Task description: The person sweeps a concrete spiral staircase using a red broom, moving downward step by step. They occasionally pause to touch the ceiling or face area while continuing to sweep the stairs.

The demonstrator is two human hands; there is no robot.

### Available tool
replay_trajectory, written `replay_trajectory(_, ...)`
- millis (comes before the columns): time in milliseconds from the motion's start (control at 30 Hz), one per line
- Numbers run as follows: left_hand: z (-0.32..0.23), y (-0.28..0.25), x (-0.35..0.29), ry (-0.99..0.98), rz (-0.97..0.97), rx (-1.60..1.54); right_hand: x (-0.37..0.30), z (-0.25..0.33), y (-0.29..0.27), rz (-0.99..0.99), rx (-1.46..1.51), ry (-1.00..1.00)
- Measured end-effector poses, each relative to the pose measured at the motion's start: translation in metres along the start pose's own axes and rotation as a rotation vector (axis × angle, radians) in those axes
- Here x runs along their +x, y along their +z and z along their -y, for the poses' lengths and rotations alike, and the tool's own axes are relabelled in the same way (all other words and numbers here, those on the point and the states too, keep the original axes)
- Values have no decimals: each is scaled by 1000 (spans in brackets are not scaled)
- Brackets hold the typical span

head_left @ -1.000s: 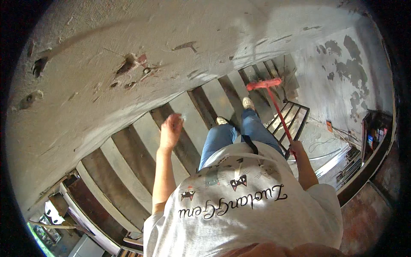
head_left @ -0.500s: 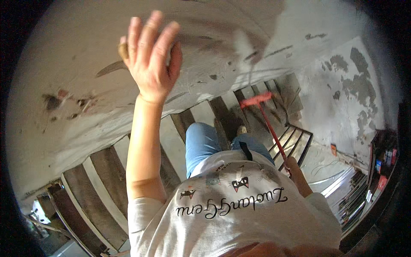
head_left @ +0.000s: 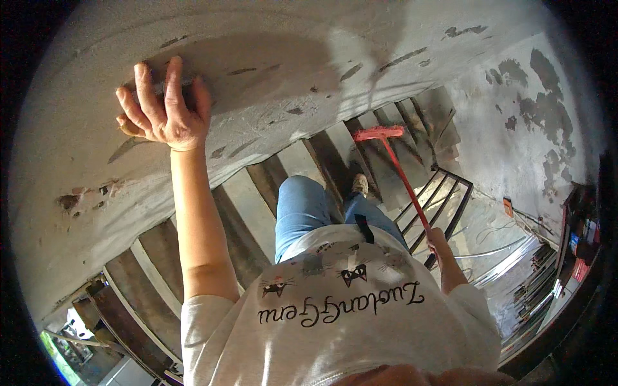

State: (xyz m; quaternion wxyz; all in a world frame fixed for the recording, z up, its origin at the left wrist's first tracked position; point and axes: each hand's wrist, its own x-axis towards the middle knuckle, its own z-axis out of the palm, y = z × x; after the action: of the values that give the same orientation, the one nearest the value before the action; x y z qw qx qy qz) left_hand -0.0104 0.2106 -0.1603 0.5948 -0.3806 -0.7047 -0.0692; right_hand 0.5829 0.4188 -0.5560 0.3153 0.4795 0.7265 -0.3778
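Observation:
My left hand [head_left: 170, 116] is stretched out to the far left, fingers spread over the grey plaster wall [head_left: 277, 45]. It appears to lean on the wall, and nothing shows in its grasp. A small yellowish band or patch sits at its outermost finger. Low on the right, my right hand [head_left: 439, 243] is wrapped round the handle of a red broom [head_left: 409, 184]. The broom's wide T-shaped head points away from me, over the far steps; I cannot tell whether it touches them.
A flight of stairs [head_left: 151, 283] runs beside the wall, with my legs over it. Right of my legs stands a dark metal railing [head_left: 458, 186]. Beyond it are stacked long strips [head_left: 531, 296], a peeling wall [head_left: 515, 96] and a dark shelf [head_left: 570, 238] with small items.
My left hand has moved left and slightly down, its fingers now spread on the wall. The broom head has shifted a little left and farther away. More of one shoe shows.

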Motion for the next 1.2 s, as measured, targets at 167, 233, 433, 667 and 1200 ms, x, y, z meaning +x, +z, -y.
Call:
replay_trajectory(167,-2,-3,3,18,10,-5,26,66,-7,3,159,109)
replay_trajectory(233,-8,5,6,0,-32,-60,60,60,8,29,-65,73)
replay_trajectory(433,-4,-7,-2,-16,92,28,-3,-4,3,-36,-275,-246)
replay_trajectory(667,-83,-99,-113,-259,759,-751,-80,90,-103,131,-61,346)
replay_trajectory(1200,-36,-331,-390,-897,1850,-438,-35,-75,-43,-39,-467,-129)
